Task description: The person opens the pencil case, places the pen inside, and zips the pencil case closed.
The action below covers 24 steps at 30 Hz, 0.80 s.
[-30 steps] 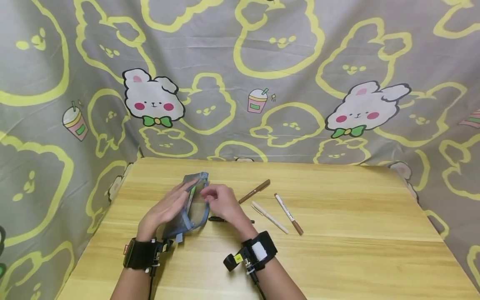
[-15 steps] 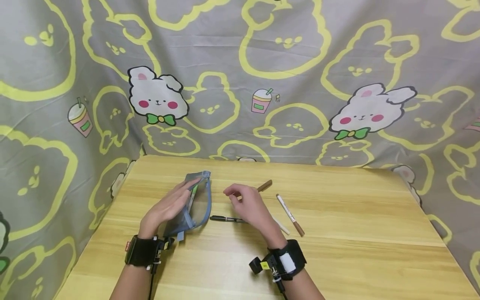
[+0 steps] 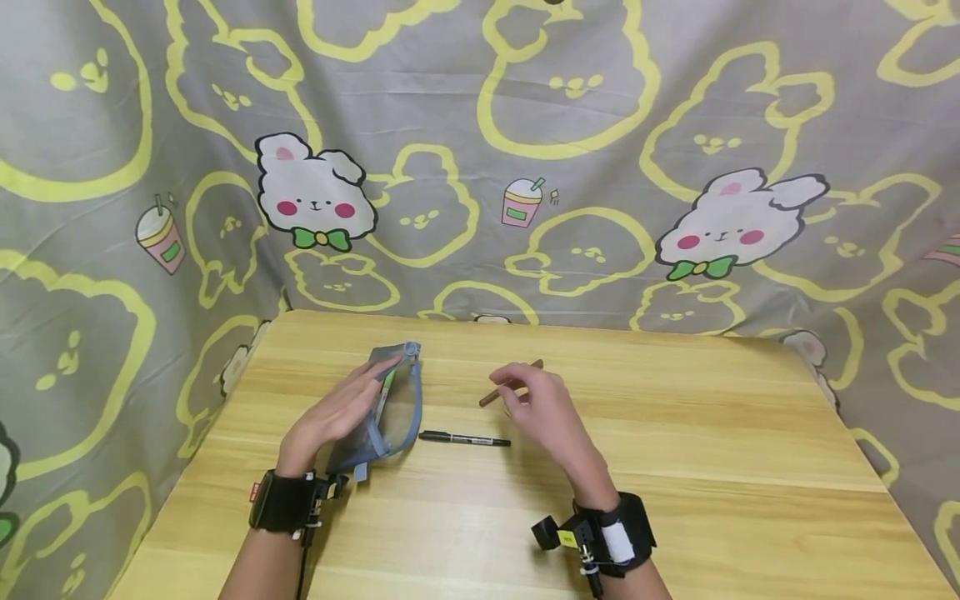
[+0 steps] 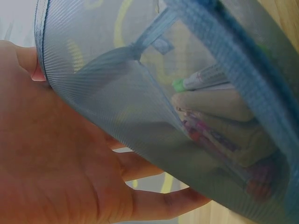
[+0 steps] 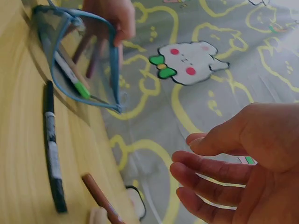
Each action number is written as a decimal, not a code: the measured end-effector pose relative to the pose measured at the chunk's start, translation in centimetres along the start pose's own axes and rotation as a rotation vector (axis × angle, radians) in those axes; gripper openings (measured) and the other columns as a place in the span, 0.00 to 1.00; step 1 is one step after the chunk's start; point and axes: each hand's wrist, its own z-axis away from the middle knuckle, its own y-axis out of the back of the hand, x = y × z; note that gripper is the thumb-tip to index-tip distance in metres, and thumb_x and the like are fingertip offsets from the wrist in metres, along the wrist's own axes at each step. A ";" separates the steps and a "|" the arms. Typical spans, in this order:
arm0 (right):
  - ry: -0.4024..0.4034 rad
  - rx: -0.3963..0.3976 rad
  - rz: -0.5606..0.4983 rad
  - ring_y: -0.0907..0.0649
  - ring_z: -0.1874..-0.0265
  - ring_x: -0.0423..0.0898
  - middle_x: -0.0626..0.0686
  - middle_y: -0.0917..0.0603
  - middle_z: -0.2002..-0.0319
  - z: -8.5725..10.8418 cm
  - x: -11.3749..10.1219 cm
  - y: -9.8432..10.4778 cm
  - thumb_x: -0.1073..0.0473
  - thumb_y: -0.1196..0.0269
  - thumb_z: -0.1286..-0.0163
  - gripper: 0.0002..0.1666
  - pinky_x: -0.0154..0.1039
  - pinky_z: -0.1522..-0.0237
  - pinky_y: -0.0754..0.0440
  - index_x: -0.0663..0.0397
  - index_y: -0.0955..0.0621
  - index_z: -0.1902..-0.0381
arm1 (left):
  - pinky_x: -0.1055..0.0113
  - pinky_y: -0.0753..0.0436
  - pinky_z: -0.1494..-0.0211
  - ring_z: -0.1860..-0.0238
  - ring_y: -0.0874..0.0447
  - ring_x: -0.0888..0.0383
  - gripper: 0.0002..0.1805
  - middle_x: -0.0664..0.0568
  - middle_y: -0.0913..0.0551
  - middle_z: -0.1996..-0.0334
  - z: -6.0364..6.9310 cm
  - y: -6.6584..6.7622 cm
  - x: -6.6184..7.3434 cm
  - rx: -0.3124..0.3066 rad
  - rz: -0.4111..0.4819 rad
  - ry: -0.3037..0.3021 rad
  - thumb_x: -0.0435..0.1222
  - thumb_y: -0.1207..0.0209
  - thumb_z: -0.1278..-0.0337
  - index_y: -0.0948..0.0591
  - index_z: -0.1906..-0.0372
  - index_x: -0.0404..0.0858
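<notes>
My left hand (image 3: 337,412) holds a blue mesh pencil pouch (image 3: 415,408) by its side wall near the zip edge, its mouth facing right. Through the mesh, the left wrist view shows a green-tipped marker (image 4: 201,79) and other pens inside. My right hand (image 3: 543,408) hovers above the table, right of the pouch. Its fingers are loosely bent, with nothing between them and the thumb. Just under it lies a brown marker (image 3: 491,397), partly covered. A black marker (image 3: 465,438) lies between pouch and right hand. The right wrist view catches a cream pen's end (image 5: 97,217).
Light wood-grain table (image 3: 720,417) spreads across the front and right. A grey curtain (image 3: 442,100) with yellow outlines and rabbits encloses its back and sides. Each wrist wears a black strap with a small camera and cable.
My right hand has moved away from the pouch mouth to the right. Hand and forearm now cover the cream pen and the white-and-brown marker in the head view. The left hand stays on the pouch.
</notes>
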 end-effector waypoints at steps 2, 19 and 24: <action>-0.013 0.005 0.015 0.14 0.55 0.49 0.55 0.11 0.56 0.2 0.2 0.6 0.70 0.35 0.30 0.11 0.48 0.56 0.12 0.57 0.12 0.52 | 0.28 0.56 0.26 0.22 0.57 0.29 0.32 0.33 0.47 0.20 0.1 0.0 -0.1 0.002 0.003 0.002 0.44 0.75 0.18 0.43 0.18 0.36; -0.209 -0.008 0.218 0.19 0.45 0.67 0.69 0.18 0.46 1.2 5.1 6.1 0.67 0.37 0.29 0.21 0.62 0.47 0.19 0.66 0.20 0.39 | 0.29 0.54 0.25 0.21 0.57 0.31 0.32 0.35 0.48 0.20 -0.5 0.0 0.1 -0.013 0.001 0.044 0.42 0.76 0.19 0.44 0.18 0.39; -0.317 -0.152 0.219 0.18 0.48 0.66 0.71 0.18 0.47 1.2 6.9 6.2 0.65 0.35 0.30 0.25 0.60 0.51 0.17 0.67 0.22 0.37 | 0.29 0.54 0.25 0.21 0.57 0.31 0.32 0.35 0.47 0.20 -0.4 -0.1 0.0 -0.013 0.002 0.031 0.43 0.76 0.18 0.43 0.18 0.38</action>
